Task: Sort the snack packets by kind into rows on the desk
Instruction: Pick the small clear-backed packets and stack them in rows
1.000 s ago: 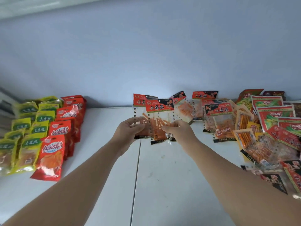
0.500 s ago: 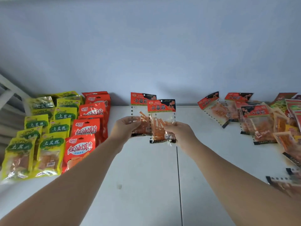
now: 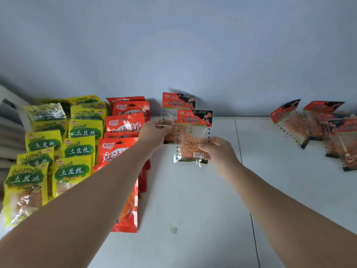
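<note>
Nearest, along the bottom edge: two bare forearms coming in from the lower corners, with a wide stretch of bare white desk (image 3: 193, 200) between them. On that stretch, only a small pale smudge (image 3: 173, 228) and a thin seam (image 3: 251, 209) running away toward the back edge, right of centre.

Hard against the left forearm: a row of red packets (image 3: 119, 149) overlapping front to back, its near end close to the desk's front. Further left, two rows of yellow packets (image 3: 77, 147) laid the same way, out to the left edge of view.

Farther in, with the left hand (image 3: 152, 132), pinches the left margin of the rear packet (image 3: 176, 102), thumb and fingertips closed narrowly on the clear film. With the right hand (image 3: 218, 153), grips the lower right edge of the front packet (image 3: 193, 136), fingers curled round it. Both packets of one kind, clear with a red header, upright and facing the camera, the front one overlapping the rear one's lower right. Just right of the red row, with open desk below and to the right. Cannot tell whether either lower edge touches the desk.

Well apart on the right: a loose heap (image 3: 318, 128) of similar red-headed packets, lying askew and cut by the frame edge, with a broad bare gap between it and the right hand.

Farthest: the desk's back edge meeting a plain pale wall (image 3: 193, 45).
</note>
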